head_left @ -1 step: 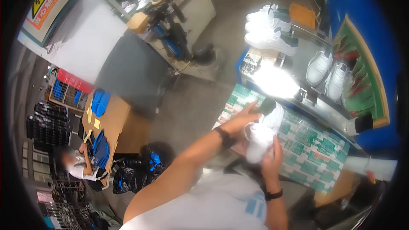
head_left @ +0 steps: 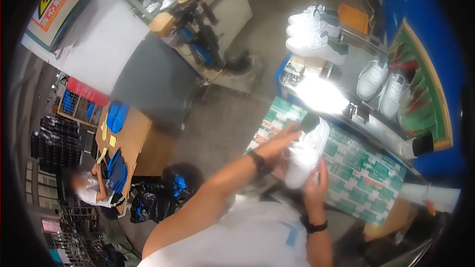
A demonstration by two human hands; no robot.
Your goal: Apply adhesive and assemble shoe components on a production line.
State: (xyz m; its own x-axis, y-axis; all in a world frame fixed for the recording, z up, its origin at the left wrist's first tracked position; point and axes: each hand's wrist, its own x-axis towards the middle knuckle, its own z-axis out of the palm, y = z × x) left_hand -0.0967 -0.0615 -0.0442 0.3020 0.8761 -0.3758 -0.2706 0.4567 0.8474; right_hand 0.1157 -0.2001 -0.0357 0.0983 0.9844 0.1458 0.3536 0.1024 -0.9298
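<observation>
Between my two hands is a white sneaker (head_left: pixel 308 154), its toe pointing towards me and its dark heel end away. At the collar and laces side, my left hand (head_left: pixel 283 142) is closed on the shoe, its fingertips partly lost in glare. My right hand (head_left: pixel 316 186) grips the shoe's right side near the toe, thumb and fingers along the sole edge. The shoe is held above a bench top with a green and white patterned cover (head_left: pixel 366 178). Bright light washes out the laces and upper.
Several white sneakers (head_left: pixel 316 44) stand in a row beyond the bright lamp (head_left: pixel 321 94). A white pair (head_left: pixel 381 86) rests on the machine ledge by a green panel (head_left: pixel 428 104). At the left, a person (head_left: pixel 94 188) works at a brown table (head_left: pixel 138 133); black bags (head_left: pixel 156 202) lie nearby.
The fingers of my left hand sit slightly lower along the sneaker's collar. The sneaker and my right hand have hardly moved.
</observation>
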